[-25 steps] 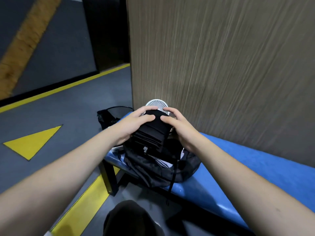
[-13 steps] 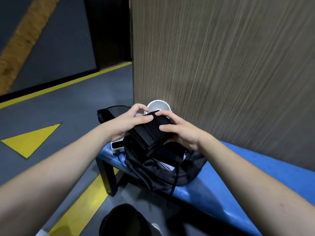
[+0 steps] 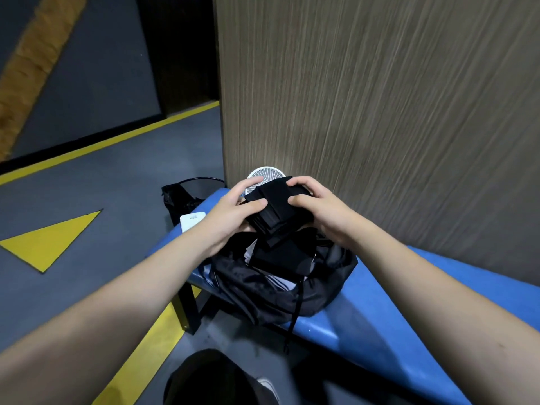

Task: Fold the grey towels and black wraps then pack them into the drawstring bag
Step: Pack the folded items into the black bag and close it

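Packing is in hand: left hand [image 3: 230,213] and right hand [image 3: 318,209] each clench their grip on the folded black fabric wraps [image 3: 276,210] above the open dark nylon drawstring bag [image 3: 263,290] on the blue padded surface [image 3: 438,287], which next likely need lowering inside.

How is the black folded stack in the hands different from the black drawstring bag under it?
The folded black wraps are held up by the left hand and right hand; the drawstring bag lies on the blue bench. The wraps form a compact, layered, matte block; the bag is larger, slumped, wrinkled, slightly shiny and open on top. Both are black fabric.
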Tool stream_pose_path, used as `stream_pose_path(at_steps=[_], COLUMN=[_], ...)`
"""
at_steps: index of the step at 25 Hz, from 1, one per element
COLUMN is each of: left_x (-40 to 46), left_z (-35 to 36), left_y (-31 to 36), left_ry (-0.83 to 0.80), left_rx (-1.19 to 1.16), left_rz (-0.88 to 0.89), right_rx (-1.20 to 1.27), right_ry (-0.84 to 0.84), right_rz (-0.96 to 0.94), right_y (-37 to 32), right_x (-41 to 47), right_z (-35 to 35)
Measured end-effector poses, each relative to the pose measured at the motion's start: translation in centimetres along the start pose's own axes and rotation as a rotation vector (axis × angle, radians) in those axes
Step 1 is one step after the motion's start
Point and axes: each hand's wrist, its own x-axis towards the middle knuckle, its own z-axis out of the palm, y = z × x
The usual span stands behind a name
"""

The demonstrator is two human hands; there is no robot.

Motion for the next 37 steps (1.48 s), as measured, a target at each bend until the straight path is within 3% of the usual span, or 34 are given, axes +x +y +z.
stream_pose_path(at_steps=[3,8,12,16,20,23,25,31,34,37], left_x=[0.8,0.6,1.3,1.0,1.2,1.4,0.6,0.6,1.1,2.1], left_z=[1.5,2.1,1.5,1.8,0.6,-3.2,-5.0,-5.2,-5.1,-5.5], left_y=[-0.6,-3.3,-3.4,-3.6,-4.3,-6.4,-7.7,-9.7,-9.6,-9.3], left_ry=[0.002,-0.038,-0.032,-0.022,0.047,0.299,0.371,0.3,0.272,0.125], left_rx=[0.129,0.426,0.395,0.467,0.485,0.822,1.013,1.284,1.316,1.651], left_rz=[0.022,0.01,-0.013,0.013,0.015,0.074,0.006,-0.181,-0.094,0.278], right_rx=[-0.076,-0.5,-1.039,-1.299,-1.334,-1.334,-1.322,-1.323,-1.327,-1.318], right_ry=[0.005,0.033,0.193,0.096,0.008,0.016,0.015,0.002,0.003,0.011], right_rz=[0.04,0.055,-0.241,-0.381,-0.254,-0.223,-0.203,-0.176,-0.169,-0.165], right_y=[0.5,4.1,4.1,5.1,5.8,6.0,6.1,6.0,6.1,6.3], right_x=[-0.5,-1.4,-1.0,-0.9,-0.6,-0.5,-0.4,-0.1,0.0,-0.2], right_z=[-1.6,-1.9,-1.1,0.0,0.4,0.4,0.6,1.8,1.8,1.6])
